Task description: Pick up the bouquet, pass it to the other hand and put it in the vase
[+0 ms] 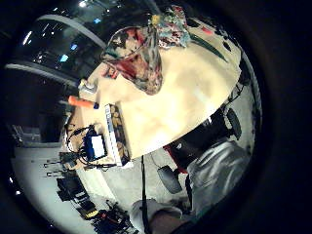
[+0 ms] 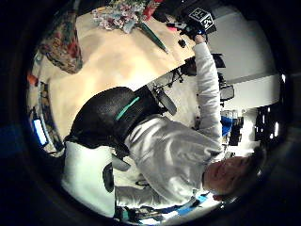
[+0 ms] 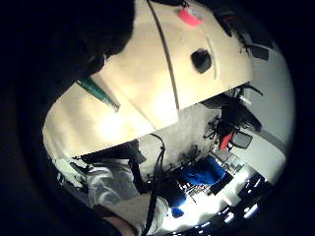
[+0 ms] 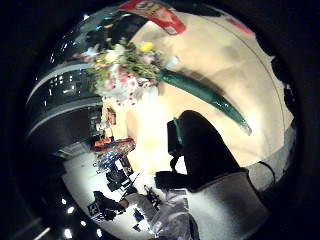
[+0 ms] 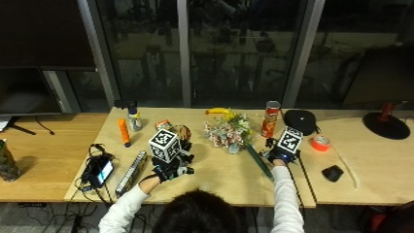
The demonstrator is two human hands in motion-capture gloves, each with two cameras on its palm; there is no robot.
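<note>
The bouquet [image 5: 230, 132] lies flat on the tabletop [image 5: 213, 182], between the two gloved hands. Its long axis runs on a slant: the flower head points toward the far edge and slightly to the person's left, while the green wrapped stem [image 5: 259, 162] trails toward the near edge and the person's right, ending in a taper near the right hand [image 5: 279, 154].

The right hand hovers just beside the stem's lower end; its palm view shows the stem on the wood below it, not in a grasp, though whether the fingers are curled or straight cannot be told. The left hand [image 5: 169, 167] is raised above the tabletop to the left of the bouquet, near the vase [image 1: 139, 58]. Its fingers cannot be made out either, and nothing is seen held in it.

The patterned vase stands upright on the tabletop, mostly hidden behind the left hand in the outside view, a little apart from the flowers.
</note>
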